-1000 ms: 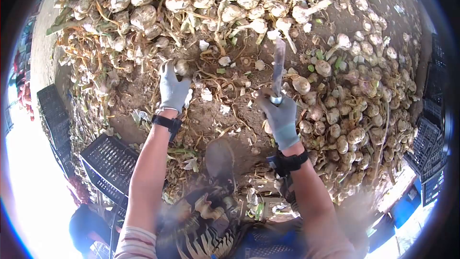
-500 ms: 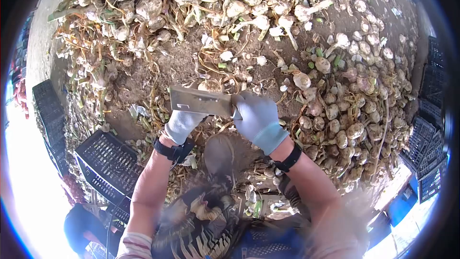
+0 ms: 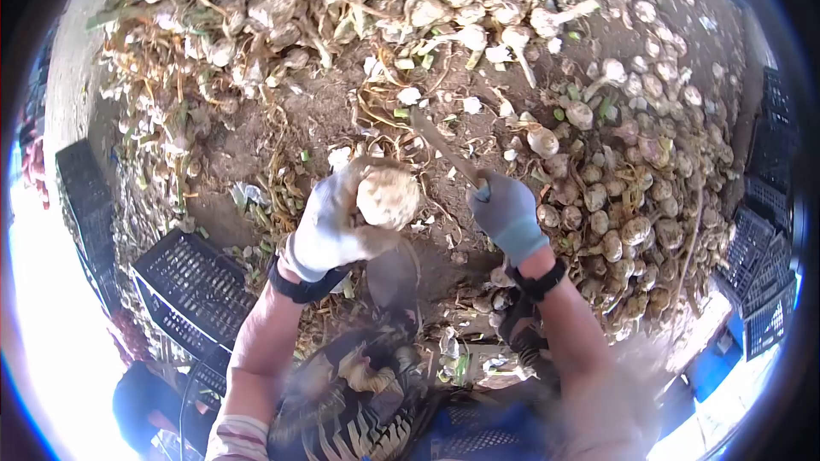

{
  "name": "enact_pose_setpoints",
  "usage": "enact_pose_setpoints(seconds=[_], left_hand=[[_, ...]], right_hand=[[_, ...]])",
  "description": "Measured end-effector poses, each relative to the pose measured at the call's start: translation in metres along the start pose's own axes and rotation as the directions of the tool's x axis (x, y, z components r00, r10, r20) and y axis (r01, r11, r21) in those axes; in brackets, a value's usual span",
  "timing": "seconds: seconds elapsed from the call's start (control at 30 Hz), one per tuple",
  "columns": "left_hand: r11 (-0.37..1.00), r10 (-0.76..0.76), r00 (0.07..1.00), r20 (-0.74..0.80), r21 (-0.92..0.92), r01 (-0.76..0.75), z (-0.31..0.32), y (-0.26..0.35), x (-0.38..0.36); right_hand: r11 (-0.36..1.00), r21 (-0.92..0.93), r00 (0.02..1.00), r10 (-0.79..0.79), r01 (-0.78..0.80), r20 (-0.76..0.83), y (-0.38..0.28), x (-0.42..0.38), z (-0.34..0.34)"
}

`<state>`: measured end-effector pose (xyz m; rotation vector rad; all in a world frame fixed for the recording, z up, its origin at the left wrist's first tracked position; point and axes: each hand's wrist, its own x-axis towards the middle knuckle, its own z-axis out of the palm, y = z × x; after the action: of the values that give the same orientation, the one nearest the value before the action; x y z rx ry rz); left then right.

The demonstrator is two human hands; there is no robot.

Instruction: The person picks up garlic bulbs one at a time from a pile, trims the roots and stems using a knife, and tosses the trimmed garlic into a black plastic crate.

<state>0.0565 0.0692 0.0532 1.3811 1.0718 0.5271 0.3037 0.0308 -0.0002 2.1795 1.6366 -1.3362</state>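
Above the dirt ground (image 3: 256, 149), my gloved left hand (image 3: 329, 226) clasped a round, papery garlic bulb (image 3: 389, 197), while my right hand (image 3: 506, 212) gripped a flat metal knife (image 3: 444, 147) just beside it.

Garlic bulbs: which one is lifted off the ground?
The garlic bulb gripped in the left hand. All other bulbs lie on the dirt in heaps; the right hand holds a knife instead.
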Motion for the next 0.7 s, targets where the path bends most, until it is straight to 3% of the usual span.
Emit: enact_pose_setpoints(seconds=[0.03,0.07,0.1,0.17,0.2,0.23,0.3,0.33,0.37,0.4,0.43,0.47,0.5,0.53,0.57,0.6,0.63,0.67,0.7], left_hand=[[0.998,-0.025,0.999,-0.024,0.05,0.026,0.005,0.0,0.003],[0.955,-0.279,0.96,0.034,-0.091,0.281,0.006,0.007,0.004],[0.961,-0.262,0.965,0.033,-0.085,0.264,0.011,0.007,0.01],[0.981,-0.189,0.981,-0.041,0.039,0.19,0.02,0.001,0.008],[0.979,0.113,0.989,-0.098,0.18,-0.094,0.023,-0.006,0.009],[0.979,0.11,0.989,-0.096,0.18,-0.091,0.021,-0.013,0.007],[0.835,0.189,0.975,0.116,0.504,-0.222,0.014,-0.022,0.005],[0.717,0.237,0.956,0.173,0.632,-0.292,0.019,-0.023,0.008],[0.716,0.238,0.956,0.174,0.633,-0.294,0.02,-0.022,0.009],[0.606,0.372,0.908,0.194,0.69,-0.396,0.021,-0.018,0.009],[0.479,0.493,0.84,0.228,0.735,-0.48,0.022,-0.014,0.008],[0.436,0.61,0.778,0.154,0.754,-0.491,0.019,-0.011,0.012],[0.538,0.631,0.774,0.058,0.685,-0.49,0.014,-0.015,0.015],[0.634,0.567,0.822,-0.055,0.667,-0.392,0.011,-0.015,0.019],[0.727,0.473,0.866,-0.159,0.626,-0.282,0.01,-0.013,0.02],[0.972,0.106,0.932,-0.347,0.233,-0.024,0.019,-0.007,0.027],[0.982,-0.078,0.924,-0.375,0.13,0.135,0.024,0.013,0.042],[0.844,0.319,0.931,-0.176,0.5,-0.194,0.034,0.008,0.057],[0.748,0.59,0.806,0.05,0.34,-0.569,0.05,0.031,0.076]], right_hand=[[1.0,-0.003,1.0,0.001,-0.001,0.014,-0.001,-0.005,0.005],[0.983,0.168,0.997,-0.073,0.077,-0.027,-0.003,-0.014,0.011],[0.928,0.325,0.982,-0.156,0.181,-0.102,-0.008,-0.014,0.012],[0.898,0.379,0.971,-0.169,0.222,-0.168,-0.019,-0.013,0.013],[0.879,0.412,0.97,-0.203,0.241,-0.134,-0.022,-0.012,0.009],[0.858,0.445,0.966,-0.238,0.257,-0.099,-0.024,-0.011,0.007],[0.857,0.435,0.96,-0.26,0.277,-0.099,-0.026,-0.007,0.002],[0.866,0.39,0.948,-0.312,0.312,-0.066,-0.029,-0.007,-0.004],[0.871,0.344,0.932,-0.361,0.349,-0.032,-0.03,-0.005,-0.008],[0.871,0.346,0.933,-0.359,0.348,-0.033,-0.022,0.005,0.001],[0.965,0.109,0.958,-0.253,0.239,0.135,-0.005,0.018,0.021],[0.976,-0.156,0.96,-0.106,0.15,0.26,0.009,0.03,0.031],[0.975,-0.162,0.963,-0.11,0.153,0.245,0.02,0.03,0.035],[0.975,0.214,0.956,-0.112,0.053,0.272,0.035,0.016,0.044],[0.826,0.558,0.944,-0.114,-0.083,0.31,0.045,-0.002,0.053],[0.668,0.697,0.932,-0.015,-0.26,0.362,0.037,-0.011,0.058],[0.664,0.703,0.936,-0.014,-0.253,0.351,0.028,-0.013,0.063],[0.622,0.736,0.945,0.023,-0.268,0.325,0.019,-0.014,0.066],[0.579,0.765,0.95,0.062,-0.283,0.305,0.017,-0.013,0.067]])
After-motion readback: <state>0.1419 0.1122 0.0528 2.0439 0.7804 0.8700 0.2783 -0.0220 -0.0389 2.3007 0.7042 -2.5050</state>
